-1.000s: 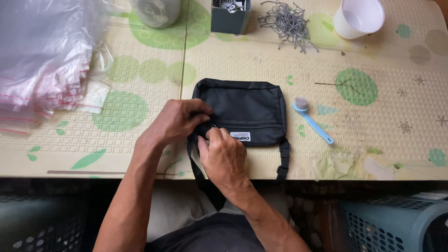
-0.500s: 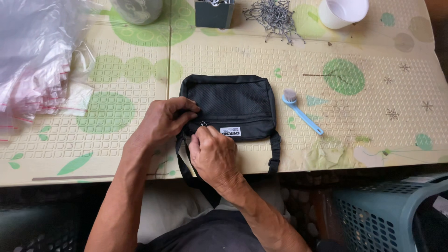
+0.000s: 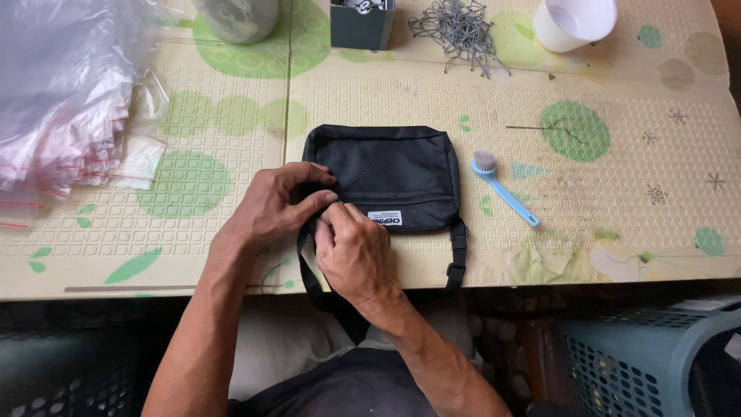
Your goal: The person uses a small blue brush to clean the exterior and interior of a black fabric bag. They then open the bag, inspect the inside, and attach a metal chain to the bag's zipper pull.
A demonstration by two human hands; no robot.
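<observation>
I note the worktop (image 3: 617, 255), patterned cream and green. Black pouch (image 3: 386, 174) lies flat at its near edge, strap hanging off. Left hand (image 3: 270, 208) pinches the pouch's lower left corner; right hand (image 3: 355, 251) pinches beside it. Blue brush (image 3: 505, 193) lies just right.

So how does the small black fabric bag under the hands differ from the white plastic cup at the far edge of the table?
The black fabric bag is soft, flat and rectangular, with a mesh front and a strap hanging over the table edge; the white plastic cup is rigid, round and stands upright with its mouth open. The bag lies close to the person, touched by the left hand and right hand at its near left corner; the cup stands far off, untouched. Both rest on the patterned table mat.
</observation>
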